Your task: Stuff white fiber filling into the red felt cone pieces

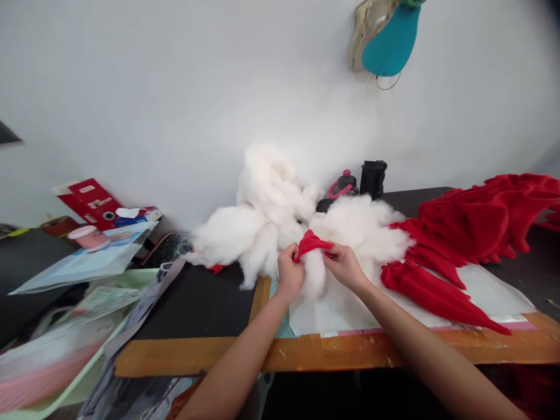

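Between my two hands is a small red fabric piece (311, 241), pointed at the top, with its opening toward me. A tuft of white stuffing (314, 274) hangs from that opening. My left hand (290, 272) pinches the left edge of the fabric, its fingers closed. On the other side, my right hand (345, 266) grips the right edge the same way. Behind them rises a big fluffy heap of white stuffing (266, 204), and another mound (359, 224) lies close to the right hand. An elongated red fabric piece (437, 294) rests on white paper to the right.
A large pile of red fabric pieces (485, 219) covers the right of the table. Orange-brown tape (184, 353) lines the table's front edge. At left stand a pale green bin (100, 356) and a red box (94, 204). A black container (373, 178) sits near the wall.
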A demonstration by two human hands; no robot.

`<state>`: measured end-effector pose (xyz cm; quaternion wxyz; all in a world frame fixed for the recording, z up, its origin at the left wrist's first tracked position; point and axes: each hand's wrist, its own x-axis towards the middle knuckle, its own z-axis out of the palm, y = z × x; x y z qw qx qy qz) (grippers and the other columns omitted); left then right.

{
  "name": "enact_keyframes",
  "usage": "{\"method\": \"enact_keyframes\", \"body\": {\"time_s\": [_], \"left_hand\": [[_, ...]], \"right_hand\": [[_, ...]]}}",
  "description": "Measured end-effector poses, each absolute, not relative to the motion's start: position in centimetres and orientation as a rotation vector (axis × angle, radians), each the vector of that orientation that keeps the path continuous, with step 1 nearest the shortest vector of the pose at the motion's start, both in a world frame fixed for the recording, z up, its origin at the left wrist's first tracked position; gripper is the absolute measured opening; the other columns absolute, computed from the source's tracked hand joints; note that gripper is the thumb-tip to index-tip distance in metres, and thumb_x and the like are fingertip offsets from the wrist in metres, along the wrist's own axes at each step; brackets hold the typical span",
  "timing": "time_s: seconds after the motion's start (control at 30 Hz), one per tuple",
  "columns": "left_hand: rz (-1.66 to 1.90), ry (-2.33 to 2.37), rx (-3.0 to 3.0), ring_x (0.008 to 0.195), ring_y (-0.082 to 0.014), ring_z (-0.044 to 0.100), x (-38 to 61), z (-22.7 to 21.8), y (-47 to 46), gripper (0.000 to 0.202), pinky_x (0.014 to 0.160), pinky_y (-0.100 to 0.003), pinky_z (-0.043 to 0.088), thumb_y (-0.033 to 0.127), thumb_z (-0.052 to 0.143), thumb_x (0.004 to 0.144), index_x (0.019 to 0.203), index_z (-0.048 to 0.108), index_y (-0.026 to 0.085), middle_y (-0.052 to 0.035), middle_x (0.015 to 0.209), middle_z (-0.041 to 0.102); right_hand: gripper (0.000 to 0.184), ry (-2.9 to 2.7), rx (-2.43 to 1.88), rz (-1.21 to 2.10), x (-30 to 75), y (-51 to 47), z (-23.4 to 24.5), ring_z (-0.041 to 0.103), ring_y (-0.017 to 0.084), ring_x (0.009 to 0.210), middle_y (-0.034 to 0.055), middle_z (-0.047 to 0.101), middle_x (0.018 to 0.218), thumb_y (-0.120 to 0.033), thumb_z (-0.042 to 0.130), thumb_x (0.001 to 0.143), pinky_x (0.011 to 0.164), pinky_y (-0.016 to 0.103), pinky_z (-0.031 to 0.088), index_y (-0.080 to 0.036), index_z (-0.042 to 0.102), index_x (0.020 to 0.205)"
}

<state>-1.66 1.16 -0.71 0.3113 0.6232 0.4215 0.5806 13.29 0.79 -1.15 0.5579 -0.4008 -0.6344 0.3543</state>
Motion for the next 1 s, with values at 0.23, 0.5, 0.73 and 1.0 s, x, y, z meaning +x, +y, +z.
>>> {"method": "enact_keyframes", "body": {"time_s": [0.23, 0.5, 0.73, 1.0], "left_hand": [[1.251, 0.840, 1.716, 0.066, -0.0121, 0.041, -0.1, -0.1, -1.1, 0.027, 0.059, -0.023, 0.034, 0.032, 0.067, 0.070, 0.078, 0.045, 0.019, 0.0019, 0.073, 0.043], [1.511, 1.151, 1.485, 0.054, -0.0085, 0.023, -1.4, -0.9, 1.4, 0.039, 0.051, -0.023, 0.019, 0.022, 0.060, 0.064, 0.054, 0.022, 0.020, 0.0061, 0.054, 0.024], [1.635, 1.266, 1.440, 0.053, -0.0090, 0.023, -1.8, -0.9, 1.7, 0.033, 0.051, -0.024, 0.018, 0.019, 0.055, 0.066, 0.053, 0.025, 0.020, 0.0058, 0.053, 0.022], [1.384, 0.950, 1.886, 0.057, -0.0112, 0.031, -0.9, -0.5, 0.0, 0.038, 0.055, -0.027, 0.025, 0.031, 0.053, 0.087, 0.058, 0.033, 0.019, 0.0032, 0.058, 0.033]], "right_hand": [[0.019, -1.313, -1.147, 0.604, 14.4, 1.2, -1.4, 0.047, 0.018, 0.061, 0.0020, 0.055, 0.058, -0.027, 0.051, 0.073, 0.053, 0.028, 0.035, -0.020, 0.053, 0.056], [0.017, -1.518, -0.768, 0.849, 13.5, -0.6, 0.0, 0.058, 0.018, 0.081, 0.0050, 0.065, 0.093, -0.033, 0.062, 0.084, 0.071, 0.029, 0.045, -0.021, 0.063, 0.096], [0.067, -1.602, -0.718, 0.905, 13.3, -0.7, 0.0, 0.057, 0.019, 0.092, 0.0055, 0.058, 0.106, -0.029, 0.070, 0.078, 0.074, 0.029, 0.048, -0.029, 0.034, 0.135], [0.031, -1.543, -0.971, 0.561, 14.0, 0.8, -0.6, 0.051, 0.016, 0.079, 0.0000, 0.054, 0.084, -0.008, 0.050, 0.061, 0.072, 0.027, 0.041, -0.020, 0.052, 0.089]]}}
